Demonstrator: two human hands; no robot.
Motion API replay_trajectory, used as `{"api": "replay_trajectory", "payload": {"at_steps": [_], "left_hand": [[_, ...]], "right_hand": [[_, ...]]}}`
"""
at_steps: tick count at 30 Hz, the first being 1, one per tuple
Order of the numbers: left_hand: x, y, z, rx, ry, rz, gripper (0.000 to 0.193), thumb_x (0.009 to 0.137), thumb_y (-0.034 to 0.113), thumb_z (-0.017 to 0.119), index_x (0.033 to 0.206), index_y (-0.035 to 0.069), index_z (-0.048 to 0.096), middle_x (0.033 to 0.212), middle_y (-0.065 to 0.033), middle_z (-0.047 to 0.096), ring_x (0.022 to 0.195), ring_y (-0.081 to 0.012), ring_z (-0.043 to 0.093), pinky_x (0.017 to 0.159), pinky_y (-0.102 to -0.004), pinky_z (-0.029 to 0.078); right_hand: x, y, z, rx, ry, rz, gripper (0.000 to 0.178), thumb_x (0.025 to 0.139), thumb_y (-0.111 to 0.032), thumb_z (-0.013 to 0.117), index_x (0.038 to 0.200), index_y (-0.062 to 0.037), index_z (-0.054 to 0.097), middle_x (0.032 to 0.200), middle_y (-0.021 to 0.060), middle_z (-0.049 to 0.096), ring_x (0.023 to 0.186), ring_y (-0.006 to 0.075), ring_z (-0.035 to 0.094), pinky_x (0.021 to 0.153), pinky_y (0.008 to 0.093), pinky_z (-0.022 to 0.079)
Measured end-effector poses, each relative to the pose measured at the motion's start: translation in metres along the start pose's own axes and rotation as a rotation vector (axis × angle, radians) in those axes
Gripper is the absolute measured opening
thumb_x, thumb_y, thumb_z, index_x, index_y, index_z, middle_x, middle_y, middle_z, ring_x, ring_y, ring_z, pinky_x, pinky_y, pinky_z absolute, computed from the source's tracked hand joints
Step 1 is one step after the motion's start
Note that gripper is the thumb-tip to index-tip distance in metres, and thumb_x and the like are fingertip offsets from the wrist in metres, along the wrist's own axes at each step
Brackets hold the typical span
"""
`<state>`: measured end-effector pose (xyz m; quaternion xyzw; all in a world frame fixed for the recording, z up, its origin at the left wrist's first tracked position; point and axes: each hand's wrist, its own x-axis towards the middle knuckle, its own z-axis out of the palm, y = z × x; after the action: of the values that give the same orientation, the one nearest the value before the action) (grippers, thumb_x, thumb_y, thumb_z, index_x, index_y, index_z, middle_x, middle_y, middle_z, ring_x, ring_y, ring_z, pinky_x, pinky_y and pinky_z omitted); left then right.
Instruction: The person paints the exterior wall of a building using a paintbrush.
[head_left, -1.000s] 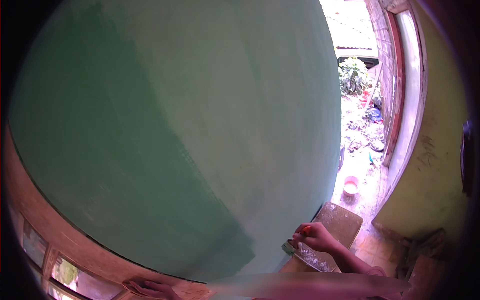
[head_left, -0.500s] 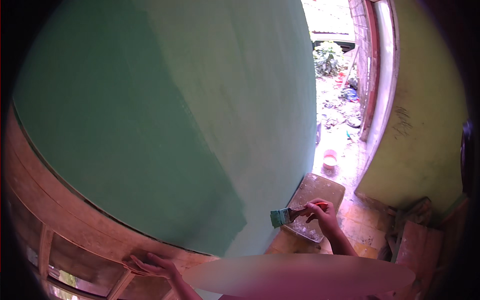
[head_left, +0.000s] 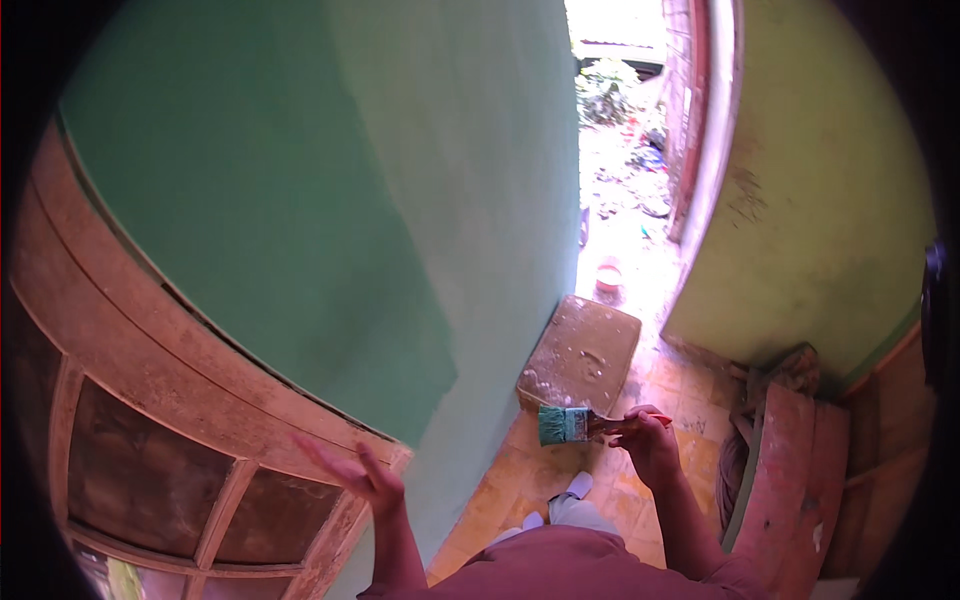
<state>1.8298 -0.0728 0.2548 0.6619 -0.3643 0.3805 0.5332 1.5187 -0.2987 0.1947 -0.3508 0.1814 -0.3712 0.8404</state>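
Observation:
My right hand (head_left: 648,440) is closed round the dark handle of a paintbrush (head_left: 565,425), whose wide bristles are coated in green paint and point left. The brush is held out in the air over the floor, apart from the wall. My left hand (head_left: 362,474) is empty, its fingers spread, in front of the wooden window frame (head_left: 250,420); I cannot tell whether it touches the wood. The wall (head_left: 300,200) beside the frame has a darker green painted area on the left and a paler green strip (head_left: 440,180) on the right.
A worn, paint-spotted box-like block (head_left: 585,350) stands on the tiled floor (head_left: 500,490) by the wall's end. Beyond it, a bright doorway holds a small bucket (head_left: 608,278). At right are a yellow-green wall (head_left: 810,200), a reddish wooden board (head_left: 785,470) and crumpled cloth (head_left: 795,370).
The view has shifted, now showing my feet and more window frame. My left hand has lifted with its fingers spreading. The paintbrush stays in my right hand, turned more level.

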Motion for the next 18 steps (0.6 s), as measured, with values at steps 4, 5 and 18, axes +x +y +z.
{"api": "replay_trajectory", "payload": {"at_steps": [4,5,18], "left_hand": [[-0.034,0.037,0.043,-0.382,-0.244,-0.32,0.066,0.094,0.017,0.047,0.149,0.002,0.014,0.157,-0.0159,0.009,0.145,-0.0335,0.009,0.116,-0.0484,0.006],[-0.044,0.041,0.052,-0.413,-0.288,-0.314,0.066,0.094,0.017,0.047,0.149,0.002,0.014,0.157,-0.0159,0.009,0.145,-0.0335,0.009,0.116,-0.0484,0.006],[-0.209,0.216,0.127,-1.034,-1.199,-0.692,0.055,0.093,0.008,0.051,0.144,0.003,0.031,0.151,-0.0109,0.031,0.139,-0.0298,0.029,0.109,-0.0373,0.029]], "right_hand": [[-0.058,-0.01,-0.029,0.09,0.161,-0.126,0.018,0.094,-0.021,0.053,0.1,-0.0051,0.057,0.096,0.0116,0.065,0.09,0.0274,0.067,0.076,0.0411,0.055],[-0.071,-0.013,-0.04,0.111,0.184,-0.16,0.018,0.094,-0.022,0.054,0.101,-0.0055,0.057,0.097,0.0112,0.064,0.09,0.0276,0.067,0.076,0.0411,0.055],[-0.308,-0.096,-0.139,0.328,0.689,-0.759,0.024,0.095,-0.031,0.055,0.098,-0.0077,0.06,0.095,0.0113,0.066,0.092,0.0268,0.066,0.085,0.0404,0.054]]}}
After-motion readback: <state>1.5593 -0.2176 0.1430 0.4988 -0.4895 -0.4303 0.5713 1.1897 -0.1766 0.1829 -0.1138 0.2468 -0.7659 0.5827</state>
